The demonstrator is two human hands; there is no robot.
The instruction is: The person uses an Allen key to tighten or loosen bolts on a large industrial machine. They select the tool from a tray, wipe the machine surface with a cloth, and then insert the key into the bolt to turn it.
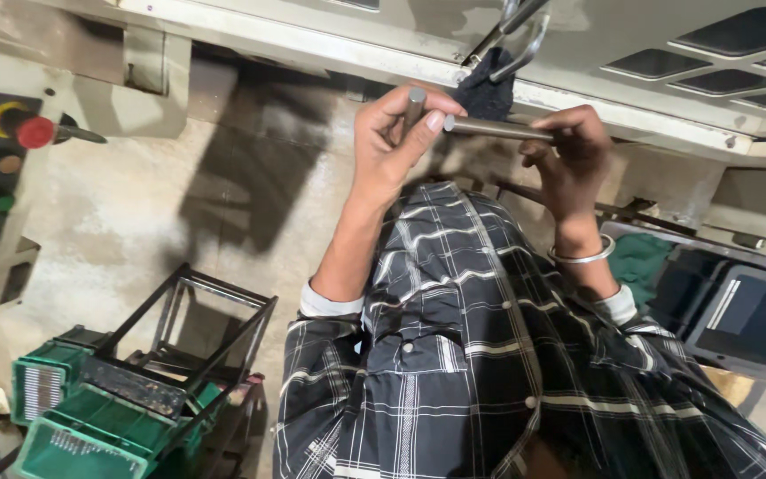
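The left hand [387,133] is gripping a short metal rod [413,105] upright. At its 3 o'clock, the right hand [569,146] is holding a longer rod [494,129] level, fingers closed.

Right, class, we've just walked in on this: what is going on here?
A person in a dark plaid shirt stands at a pale machine. The left hand holds a short metal rod upright; the right hand holds a longer metal rod level, its end near the left thumb. Green crates sit lower left.
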